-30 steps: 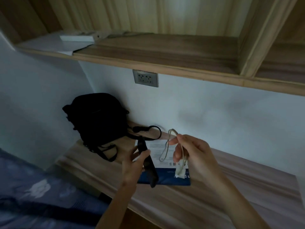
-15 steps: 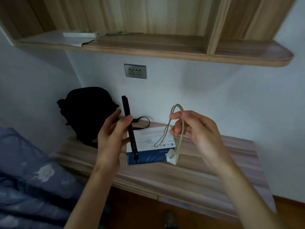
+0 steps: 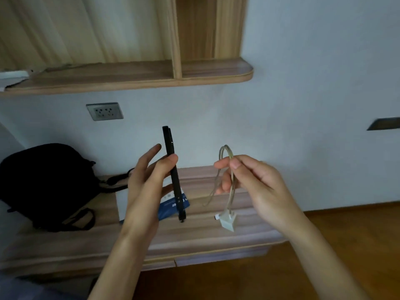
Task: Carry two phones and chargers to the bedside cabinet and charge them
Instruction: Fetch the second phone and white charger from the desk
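Bag, black, on cabinet, far left. Socket on wall, above cabinet. Left hand above cabinet, thumb and fingers closed on black phone, held edge-on and upright. Blue-white packet flat on cabinet behind phone. Right hand above cabinet's right part, fingers pinching looped cable; white charger hanging below, not touching cabinet.

Backpack cut off; leaflet half-hidden
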`<state>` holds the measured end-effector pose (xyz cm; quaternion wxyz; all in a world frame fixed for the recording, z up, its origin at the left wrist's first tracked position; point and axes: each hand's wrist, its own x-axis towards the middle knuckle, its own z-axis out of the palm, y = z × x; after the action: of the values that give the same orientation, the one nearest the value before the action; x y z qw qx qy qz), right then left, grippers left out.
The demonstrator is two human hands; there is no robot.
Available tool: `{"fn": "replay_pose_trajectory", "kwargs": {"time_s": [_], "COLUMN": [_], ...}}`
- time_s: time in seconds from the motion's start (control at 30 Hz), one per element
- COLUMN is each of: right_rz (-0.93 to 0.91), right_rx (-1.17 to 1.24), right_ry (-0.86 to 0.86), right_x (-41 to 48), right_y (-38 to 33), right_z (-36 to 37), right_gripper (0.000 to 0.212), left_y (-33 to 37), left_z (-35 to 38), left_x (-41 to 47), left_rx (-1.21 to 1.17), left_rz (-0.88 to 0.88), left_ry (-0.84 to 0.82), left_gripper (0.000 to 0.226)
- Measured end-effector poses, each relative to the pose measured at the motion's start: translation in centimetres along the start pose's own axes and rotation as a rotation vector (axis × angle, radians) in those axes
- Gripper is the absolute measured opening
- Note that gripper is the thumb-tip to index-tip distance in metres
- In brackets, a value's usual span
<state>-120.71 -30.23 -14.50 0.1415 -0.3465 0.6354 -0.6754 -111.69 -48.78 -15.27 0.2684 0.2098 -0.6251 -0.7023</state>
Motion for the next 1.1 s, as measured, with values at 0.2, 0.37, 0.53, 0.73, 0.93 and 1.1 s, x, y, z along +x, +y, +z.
{"fn": "replay_pose_trajectory", "kwargs": {"time_s": [0.2,0.37,0.53,0.73,0.93,1.1], "right_rz": [-0.045,-0.068,-0.057,-0.057,-0.017,0.016], "right_rx": [-0.016,-0.006,-0.011,-0.029,-0.122,-0.149], "right_ry": [0.151,0.257,0.363,0.437,0.604,0.716], "right_x": [-2.9,-5.8,-9.5,-13.5,-17.8,-20.9], "right_y": [-1.5,-2.6,-3.7,-4.5,-5.0,-5.9], "right_z": [-5.7,-12.1,-19.7,-29.0,-37.3,-43.0], "right_gripper": [0.029,0.031,0.031,0.034,0.032,0.031], "left_y": [0.2,0.3,0.0,-1.0,-2.1,-2.8], "left_z": [6.6,13.8,22.4,32.8,42.0,49.2], "left_x": [-1.5,-3.3,-5.4,-8.5,-11.1,-12.0], "left_rx": [0.025,0.022,0.031,0.036,0.052,0.057], "left_rz": [0.0,-0.011,-0.001,-0.001,-0.011,-0.057], "left_ry": [-0.136,-0.217,-0.316,-0.382,-0.464,-0.56], "left_gripper": [0.069,0.067,0.071,0.075,0.08,0.071]}}
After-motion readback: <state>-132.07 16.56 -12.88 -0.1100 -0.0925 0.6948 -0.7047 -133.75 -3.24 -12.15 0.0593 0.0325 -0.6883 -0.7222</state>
